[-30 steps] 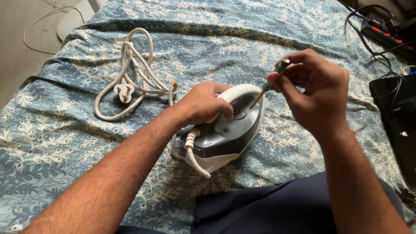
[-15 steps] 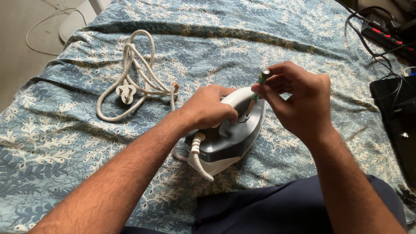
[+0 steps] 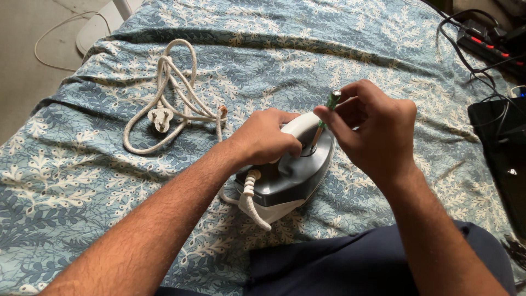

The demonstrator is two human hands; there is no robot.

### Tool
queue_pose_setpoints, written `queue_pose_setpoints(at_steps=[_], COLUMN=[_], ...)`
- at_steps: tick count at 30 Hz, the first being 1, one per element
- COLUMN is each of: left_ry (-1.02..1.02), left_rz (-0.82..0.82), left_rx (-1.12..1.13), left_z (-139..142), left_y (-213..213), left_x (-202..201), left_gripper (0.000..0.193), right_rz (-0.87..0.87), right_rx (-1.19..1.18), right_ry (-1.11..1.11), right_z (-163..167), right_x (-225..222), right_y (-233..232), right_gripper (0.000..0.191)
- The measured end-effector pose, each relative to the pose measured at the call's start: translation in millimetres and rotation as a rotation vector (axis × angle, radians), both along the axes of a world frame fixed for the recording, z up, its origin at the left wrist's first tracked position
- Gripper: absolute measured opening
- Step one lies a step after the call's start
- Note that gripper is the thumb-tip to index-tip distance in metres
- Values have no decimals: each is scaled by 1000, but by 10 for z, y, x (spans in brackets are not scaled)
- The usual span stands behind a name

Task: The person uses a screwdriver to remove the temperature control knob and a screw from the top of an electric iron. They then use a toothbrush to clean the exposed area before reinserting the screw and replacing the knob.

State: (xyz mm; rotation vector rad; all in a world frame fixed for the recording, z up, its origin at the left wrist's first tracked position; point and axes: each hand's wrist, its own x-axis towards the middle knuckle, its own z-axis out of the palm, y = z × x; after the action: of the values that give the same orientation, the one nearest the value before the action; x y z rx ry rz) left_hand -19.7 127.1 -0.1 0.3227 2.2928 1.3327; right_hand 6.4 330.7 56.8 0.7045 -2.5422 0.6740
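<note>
Left hand point(image 3: 266, 137) fingers curled around smooth white handle of grey clothes iron point(image 3: 290, 172) on leaf-patterned bedspread point(image 3: 82, 181), right hand point(image 3: 372, 129) fingertips pinching green-handled screwdriver point(image 3: 326, 112), tip seemingly at the iron's top, braided white cord point(image 3: 175, 98) coiled nearby

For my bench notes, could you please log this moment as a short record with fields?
surface: bed sheet, blue with a pale leaf print
left hand: gripping the handle of the clothes iron
right hand: holding a green-handled screwdriver, tip down at the iron's top
cord: white, loosely coiled with its plug, lying left of the iron
right edge: black cables and a power strip
</note>
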Motion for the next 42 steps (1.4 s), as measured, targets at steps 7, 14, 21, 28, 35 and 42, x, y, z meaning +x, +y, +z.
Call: queue_pose_setpoints(at_steps=[7,14,21,28,35,42], left_ry=[-7,74,-4,-40,-12,14], left_rz=[-10,-84,-67,-36,-15,-18], left_rx=[-19,-136,-127,-87,-10,13], left_z=[82,186,220,164,39,-31], left_y=[12,84,76,70,20,-13], left_x=[11,128,121,110,48,6], left_gripper=[71,62,76,76,76,75], right_rz=[-56,-85,55,101,171,190], right_rx=[57,76,-14,184,178,190], right_ry=[41,-102,-222,-258,-218,-217], right_z=[60,121,254,362,369,353], right_x=[26,86,141,132,111,62], right_y=[-88,-164,-68,-102,-66,-1], right_gripper=[28,21,10,11,14,17])
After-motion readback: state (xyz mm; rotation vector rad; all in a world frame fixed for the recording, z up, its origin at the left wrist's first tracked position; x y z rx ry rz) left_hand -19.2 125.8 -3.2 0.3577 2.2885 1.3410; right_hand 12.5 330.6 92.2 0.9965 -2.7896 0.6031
